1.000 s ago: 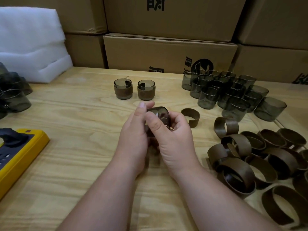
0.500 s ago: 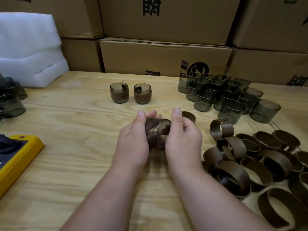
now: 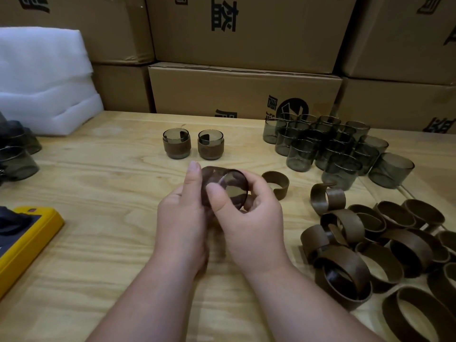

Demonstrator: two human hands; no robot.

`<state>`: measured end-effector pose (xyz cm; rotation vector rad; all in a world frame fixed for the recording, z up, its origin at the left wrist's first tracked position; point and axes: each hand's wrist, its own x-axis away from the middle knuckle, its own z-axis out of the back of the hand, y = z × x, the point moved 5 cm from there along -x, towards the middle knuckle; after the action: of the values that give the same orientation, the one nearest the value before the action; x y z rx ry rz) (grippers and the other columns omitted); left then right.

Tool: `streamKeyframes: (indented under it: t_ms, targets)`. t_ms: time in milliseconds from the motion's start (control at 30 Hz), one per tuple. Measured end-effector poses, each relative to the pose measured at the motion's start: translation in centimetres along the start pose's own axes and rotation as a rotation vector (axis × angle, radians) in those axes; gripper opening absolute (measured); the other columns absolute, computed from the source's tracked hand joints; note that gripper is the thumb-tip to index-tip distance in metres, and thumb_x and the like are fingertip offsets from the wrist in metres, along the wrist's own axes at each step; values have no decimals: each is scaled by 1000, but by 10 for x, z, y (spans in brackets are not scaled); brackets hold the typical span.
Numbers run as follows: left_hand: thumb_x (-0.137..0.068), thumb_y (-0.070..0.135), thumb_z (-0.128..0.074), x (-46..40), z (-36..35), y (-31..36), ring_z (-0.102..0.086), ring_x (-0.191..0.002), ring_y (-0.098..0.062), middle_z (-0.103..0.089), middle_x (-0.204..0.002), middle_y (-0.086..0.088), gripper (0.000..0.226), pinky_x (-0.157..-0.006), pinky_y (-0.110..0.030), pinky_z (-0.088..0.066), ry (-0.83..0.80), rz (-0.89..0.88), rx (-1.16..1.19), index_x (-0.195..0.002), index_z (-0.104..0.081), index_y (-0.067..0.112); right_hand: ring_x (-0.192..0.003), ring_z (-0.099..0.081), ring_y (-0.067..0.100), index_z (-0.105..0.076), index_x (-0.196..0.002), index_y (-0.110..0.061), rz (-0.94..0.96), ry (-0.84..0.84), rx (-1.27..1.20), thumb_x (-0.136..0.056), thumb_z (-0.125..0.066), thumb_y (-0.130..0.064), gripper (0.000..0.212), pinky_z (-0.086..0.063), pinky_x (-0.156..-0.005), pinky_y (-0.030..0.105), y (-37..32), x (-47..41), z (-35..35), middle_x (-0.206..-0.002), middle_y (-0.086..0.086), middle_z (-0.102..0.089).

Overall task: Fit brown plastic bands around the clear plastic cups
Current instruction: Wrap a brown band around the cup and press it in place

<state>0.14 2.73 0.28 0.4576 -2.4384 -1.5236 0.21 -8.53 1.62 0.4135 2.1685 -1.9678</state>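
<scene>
Over the wooden bench (image 3: 98, 243) my left hand (image 3: 182, 218) and right hand (image 3: 249, 218) both grip one cup (image 3: 233, 187); I should seat its band (image 3: 209, 176) evenly all round.

Both hands (image 3: 222, 218) gripping banded cup (image 3: 225, 187), loose bands (image 3: 370, 243) right

A smoky clear cup (image 3: 229, 187) lies tipped on its side above the worktop (image 3: 98, 193), its round end facing the camera and a brown band (image 3: 209, 176) wrapped around its wall. Behind it two banded cups (image 3: 176, 146) (image 3: 211, 148) stand upright side by side, while a cluster of bare cups (image 3: 328, 146) stands at the far right. One open C-shaped band (image 3: 277, 183) lies just right of the tipped cup, and a heap of loose bands (image 3: 382, 243) covers the near right.
</scene>
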Motion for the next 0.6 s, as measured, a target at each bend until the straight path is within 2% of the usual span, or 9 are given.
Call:
streamKeyframes:
  t_ms: [33, 100, 200, 267, 333, 367, 433, 500, 600]
  targets:
    - [-100, 49, -57, 1, -2, 1, -78, -88, -32, -79, -94, -16, 46, -75, -40, -65, -13, -20, -13, -92, -82, 11, -92, -74, 11, -70, -106, -25, -7, 26, -31, -67, -78, -50, 48, -61, -81, 34, 1, -2, 2, -98, -6, -77]
    - [-103, 40, -55, 1, -5, 1, -77, -94, -31, -79, -99, -17, 40, -80, -40, -63, -27, -34, -15, -97, -80, 8, -92, -75, 16, -70, -101, -25, -35, 88, -69, -71, -76, -52, 41, -63, -83, 45, 3, -4, 8, -95, -5, -77]
    - [-104, 31, -55, -1, -4, -1, -77, -91, -23, -80, -94, -12, 39, -77, -32, -61, -21, -39, 32, -78, -82, 20, -93, -76, 21, -68, -103, -21, -79, 187, -146, -70, -76, -57, 49, -62, -86, 52, 6, -5, 14, -93, -6, -76]
    - [-104, 29, -55, -2, -1, 0, -78, -92, -21, -80, -92, -9, 41, -74, -29, -59, -6, -43, 66, -72, -79, 22, -90, -76, 16, -64, -111, -15, -87, 216, -207, -74, -77, -49, 52, -63, -84, 47, 7, -7, 15, -90, -12, -76]
    - [-104, 29, -56, -5, 1, 0, -78, -93, -24, -80, -94, -8, 28, -73, -30, -58, 0, -38, 94, -84, -73, 19, -88, -74, 6, -58, -116, -17, -82, 229, -241, -76, -76, -36, 48, -62, -80, 34, 7, -9, 17, -92, -16, -75]
    - [-104, 30, -56, -5, 0, -1, -78, -92, -24, -80, -96, -8, 22, -73, -30, -58, -8, -28, 92, -93, -71, 17, -86, -73, 2, -56, -116, -19, -74, 229, -240, -76, -76, -30, 46, -59, -76, 24, 7, -10, 18, -95, -12, -74]
    - [-103, 31, -56, -4, -4, -3, -77, -92, -22, -80, -101, -9, 22, -78, -32, -57, -70, -1, 48, -105, -69, 14, -83, -72, -2, -53, -117, -22, -58, 209, -222, -81, -79, -15, 44, -54, -70, 14, 8, -10, 17, -102, -7, -71]
    - [-101, 31, -57, -2, -10, -4, -77, -96, -21, -80, -105, -8, 24, -80, -31, -59, -158, 3, -2, -109, -72, 14, -90, -71, -3, -50, -120, -28, -40, 176, -175, -85, -78, -3, 51, -54, -74, 13, 8, -9, 16, -104, -14, -70]
    - [-87, 41, -62, 0, -11, -2, -77, -99, -20, -79, -110, -5, 39, -72, -24, -60, -214, -13, 24, -114, -73, 15, -113, -65, 2, -40, -135, -53, -22, 100, -26, -85, -79, -10, 76, -55, -97, 29, 7, -7, 12, -126, -22, -58]
